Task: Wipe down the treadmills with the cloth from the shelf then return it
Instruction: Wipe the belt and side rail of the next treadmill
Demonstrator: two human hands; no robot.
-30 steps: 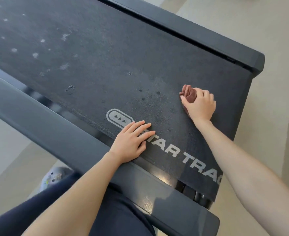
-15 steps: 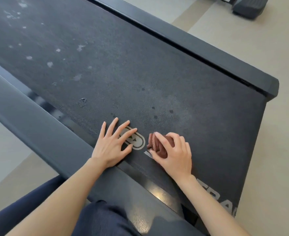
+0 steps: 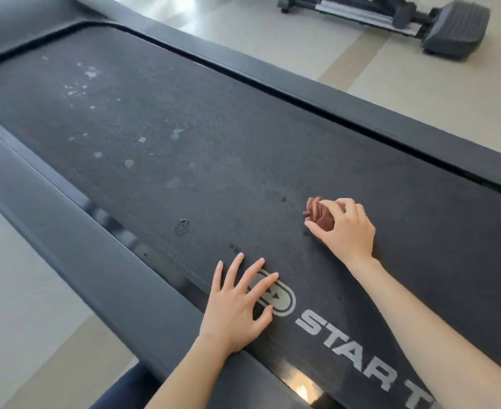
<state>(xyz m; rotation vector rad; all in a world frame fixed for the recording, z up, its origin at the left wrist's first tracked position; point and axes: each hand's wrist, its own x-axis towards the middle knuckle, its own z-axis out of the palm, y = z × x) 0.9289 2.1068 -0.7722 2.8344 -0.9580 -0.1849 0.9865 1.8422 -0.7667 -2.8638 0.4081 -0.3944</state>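
Two grips are down on the treadmill belt [image 3: 184,128], and I place everything from the oval logo [image 3: 286,302] printed near its end. Far to the left of the logo and beyond it, pale flecks [image 3: 129,163] dot the belt. A scuffed dark spot [image 3: 181,225] sits closer, up and left of the logo. My left grip [image 3: 237,311] lies flat on the belt with fingers spread, the fingertips covering the logo's left half. It holds nothing and, I judge, only braces me.

Up and right of the logo, clear of it, the brown cloth [image 3: 317,212] is bunched into a wad against the belt. My right grip [image 3: 346,228] is curled over it, fingers and thumb pinching the wad, which peeks out to the left of my knuckles. Farther right and beyond the logo runs the far side rail [image 3: 332,104], then pale floor [image 3: 420,93] with part of another machine [image 3: 450,22].

I am wiping this belt, on the end patch near the logo. The flecks suggest much of the belt is not yet done, and the return to the shelf lies well ahead. The next move, I reckon, calls for firm downward pressure and long strokes away from the logo toward the flecks, with my bracing grip shifting along as I reach.
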